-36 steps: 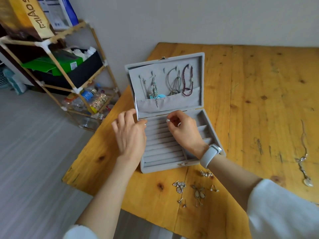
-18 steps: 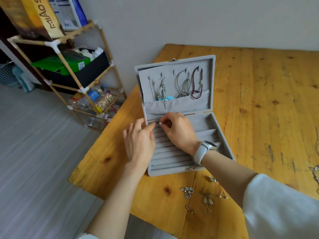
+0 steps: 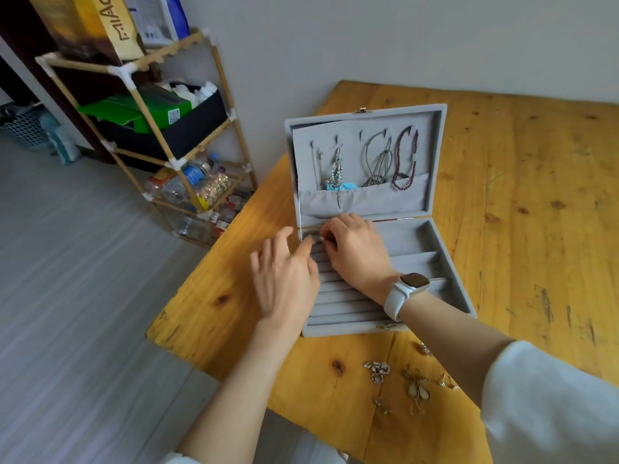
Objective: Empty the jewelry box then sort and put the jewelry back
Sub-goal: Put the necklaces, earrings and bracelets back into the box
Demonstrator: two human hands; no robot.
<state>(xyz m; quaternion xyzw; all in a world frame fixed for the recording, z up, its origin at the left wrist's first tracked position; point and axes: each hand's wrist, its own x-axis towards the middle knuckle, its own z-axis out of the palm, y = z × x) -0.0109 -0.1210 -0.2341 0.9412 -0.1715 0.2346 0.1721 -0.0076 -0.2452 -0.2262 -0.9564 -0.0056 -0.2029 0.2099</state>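
The grey velvet jewelry box [image 3: 433, 262] stands open on the wooden table [image 3: 536, 195]. A dark red bead necklace [image 3: 404, 159], grey cord necklaces [image 3: 377, 164] and a silver dangling piece [image 3: 336, 177] hang inside its raised lid. My right hand [image 3: 355, 252] reaches over the ring rolls and pinches a small silver ring [image 3: 317, 241] at their back left corner. Beside it my left hand [image 3: 284, 283] lies with straight fingers, the fingertips touching the box's left edge. Loose silver earrings [image 3: 415, 386] and a small silver cluster [image 3: 377, 371] lie on the table in front of the box.
A wooden shelf rack [image 3: 150, 128] with boxes and bottles stands left of the table against the wall. The table's left edge runs close to the box. A white watch [image 3: 407, 291] sits on my right wrist.
My right hand has moved from the middle of the ring rolls to their back left corner, still pinching the ring. My left hand has followed it toward the box's back.
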